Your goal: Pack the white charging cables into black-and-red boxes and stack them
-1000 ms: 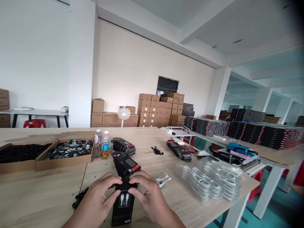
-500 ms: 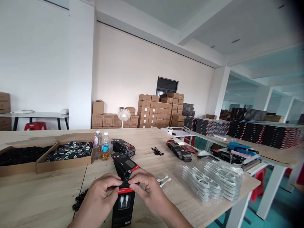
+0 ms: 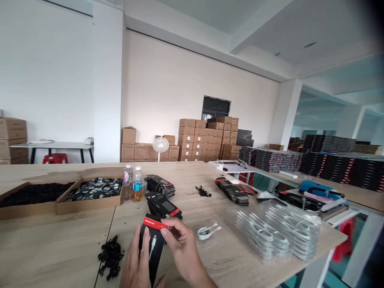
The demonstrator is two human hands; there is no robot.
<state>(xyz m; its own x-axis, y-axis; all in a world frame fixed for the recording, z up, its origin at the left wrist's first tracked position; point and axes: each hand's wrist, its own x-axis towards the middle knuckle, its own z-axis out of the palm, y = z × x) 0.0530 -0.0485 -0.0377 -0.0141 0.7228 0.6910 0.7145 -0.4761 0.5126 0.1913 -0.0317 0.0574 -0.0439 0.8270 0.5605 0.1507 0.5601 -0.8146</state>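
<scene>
A slim black packaging box (image 3: 154,250) with a red band at its top is held between my two hands. A white cable plug is pictured or showing in its front. My left hand (image 3: 138,258) wraps round the box's left side, its fingers lying across the front. At the upper right corner, my right hand (image 3: 183,244) pinches the red band between thumb and fingers. Just behind the box lies a stack of flat black boxes (image 3: 163,206). A coiled white cable (image 3: 207,231) rests on the table right of my right hand. The lower end of the box is out of frame.
Small black pieces (image 3: 110,256) lie in a heap at left. Two cardboard trays (image 3: 90,206) hold black items, beside two bottles (image 3: 137,188). Bagged white cables (image 3: 279,232) are piled at right. A banded bundle of black boxes (image 3: 231,191) lies farther back.
Both hands have moved off the pinch at the box's top edge. The left now wraps its side, the right its upper corner. The box has tilted, and the view has shifted slightly.
</scene>
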